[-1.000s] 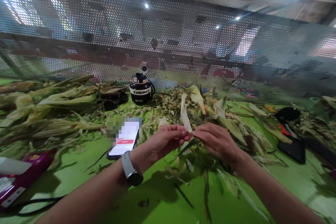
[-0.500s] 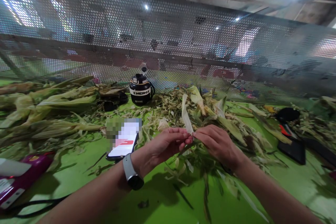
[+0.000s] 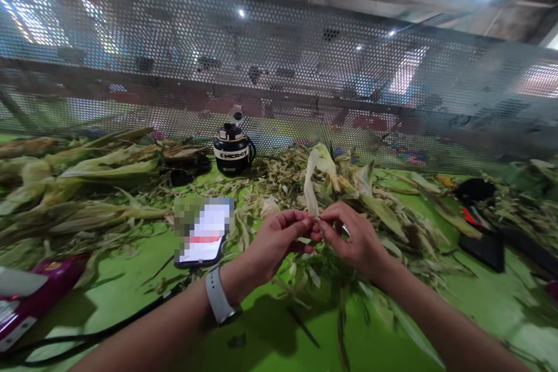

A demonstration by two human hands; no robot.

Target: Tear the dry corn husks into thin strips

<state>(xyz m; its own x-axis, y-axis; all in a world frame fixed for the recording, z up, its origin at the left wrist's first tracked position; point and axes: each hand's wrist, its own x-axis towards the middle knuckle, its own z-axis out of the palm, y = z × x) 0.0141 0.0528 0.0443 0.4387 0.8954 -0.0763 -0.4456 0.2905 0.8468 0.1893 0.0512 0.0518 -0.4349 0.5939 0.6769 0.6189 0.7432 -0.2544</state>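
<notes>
A pale strip of corn husk (image 3: 310, 183) stands up between my hands, its top end bent over. My left hand (image 3: 279, 241) pinches its lower end between thumb and fingers, with a watch (image 3: 219, 296) on that wrist. My right hand (image 3: 353, 238) meets it from the other side, thumb and index fingertip closed on the same lower end. The fingertips hide that end. Behind the hands lies a heap of husk pieces (image 3: 283, 171), with a larger green-yellow husk (image 3: 333, 171) on top.
A lit phone (image 3: 207, 232) lies left of my hands. A black jug (image 3: 233, 154) stands behind. Whole husks (image 3: 87, 212) pile up at left, near a purple device (image 3: 43, 290) with a cable. A dark flat object (image 3: 482, 250) lies right. A perforated metal panel (image 3: 279, 70) closes off the back.
My left hand has rolled, its watch face turning from view. My right fingers have opened into a looser pinch. The strip's top now curls over to the right.
</notes>
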